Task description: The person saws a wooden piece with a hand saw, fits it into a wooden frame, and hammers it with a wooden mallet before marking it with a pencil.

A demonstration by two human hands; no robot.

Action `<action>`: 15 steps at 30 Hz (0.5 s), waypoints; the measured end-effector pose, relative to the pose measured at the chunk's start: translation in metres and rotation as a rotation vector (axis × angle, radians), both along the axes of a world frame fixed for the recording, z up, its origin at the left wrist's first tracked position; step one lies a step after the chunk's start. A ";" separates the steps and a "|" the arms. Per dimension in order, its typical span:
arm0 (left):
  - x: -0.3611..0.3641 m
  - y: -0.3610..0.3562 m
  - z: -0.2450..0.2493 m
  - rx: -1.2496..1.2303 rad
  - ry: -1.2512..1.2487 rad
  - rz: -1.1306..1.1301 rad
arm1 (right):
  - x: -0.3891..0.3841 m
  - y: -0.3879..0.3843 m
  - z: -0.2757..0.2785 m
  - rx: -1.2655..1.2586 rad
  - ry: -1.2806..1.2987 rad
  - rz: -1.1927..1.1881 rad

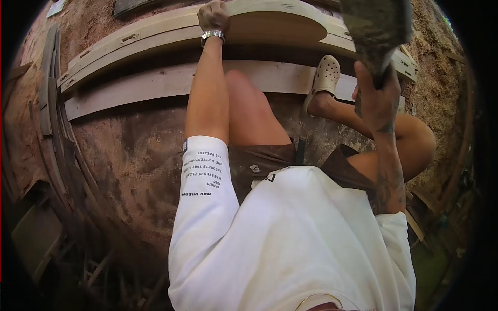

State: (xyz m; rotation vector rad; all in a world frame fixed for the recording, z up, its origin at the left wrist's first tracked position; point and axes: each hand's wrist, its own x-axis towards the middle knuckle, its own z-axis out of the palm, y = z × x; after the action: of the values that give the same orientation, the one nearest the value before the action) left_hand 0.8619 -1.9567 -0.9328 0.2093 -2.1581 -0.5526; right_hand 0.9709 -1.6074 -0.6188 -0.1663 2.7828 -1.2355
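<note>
1. Top centre of the head view: left hand [213, 15], fingers curled over and pressed onto the upper edge of the curved wooden arch [135, 39] – a closed grip, wristwatch [212, 35] just below it on the wrist.
2. Long axis of the curved wooden arch: across the view from lower left to far right, bowing away from the body in the middle. Resting on the sawdust-covered ground [129, 155], with a straight plank [155, 85] just beside it on the near side.
3. Right side, nearer the camera: right hand [377, 96], fist wrapped tight around the handle of a chopping tool [376, 26]. Dark broad head held high, over the right end of the arch and apart from it. Exact kind of blade hard to tell at this angle.
4. Direction from each hand: arch directly under the left hand, touching; forward and below the right hand, not touching. Of the 2 hands, left plainly the nearer, since already on the wood.
5. Between the 2 arms: bare left knee [244, 88] bent toward the plank, and a pale clog [326, 75] planted on the plank's right part, just left of the right hand.
6. Space between the left hand's grip and the clog: an open stretch of the arch's top face, lying left of and below the tool head.
</note>
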 end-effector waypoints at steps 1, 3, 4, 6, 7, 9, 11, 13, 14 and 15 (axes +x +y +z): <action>-0.007 -0.006 -0.007 -0.017 0.023 -0.019 | -0.004 0.002 -0.010 -0.003 0.143 0.028; -0.008 -0.002 -0.016 -0.005 -0.052 0.027 | -0.009 0.006 -0.043 -0.001 0.424 0.073; -0.008 0.000 -0.019 0.001 -0.087 0.052 | -0.004 0.008 -0.055 0.043 0.358 0.079; -0.010 -0.005 -0.014 -0.019 -0.029 -0.002 | -0.002 0.019 -0.085 0.266 0.224 0.198; -0.008 -0.008 -0.011 -0.031 -0.002 -0.028 | -0.002 0.026 -0.096 0.429 0.089 0.250; -0.001 -0.005 -0.017 -0.046 -0.009 -0.008 | 0.000 0.018 -0.081 0.343 0.003 0.236; -0.005 -0.011 -0.014 -0.047 0.016 0.006 | -0.005 0.007 -0.063 0.262 -0.026 0.241; -0.004 -0.007 -0.011 -0.011 0.033 -0.020 | -0.002 0.001 -0.044 0.204 -0.044 0.237; -0.012 -0.012 -0.024 0.001 0.118 -0.029 | -0.006 -0.004 -0.035 0.167 0.053 0.258; -0.017 -0.014 -0.025 -0.015 0.108 -0.016 | -0.004 -0.006 -0.029 0.131 0.138 0.270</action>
State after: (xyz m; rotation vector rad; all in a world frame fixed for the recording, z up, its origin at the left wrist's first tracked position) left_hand 0.8445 -1.9703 -0.9581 0.1509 -2.0599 -0.5450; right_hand 0.9672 -1.6135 -0.6483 -0.6158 2.8218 -1.0095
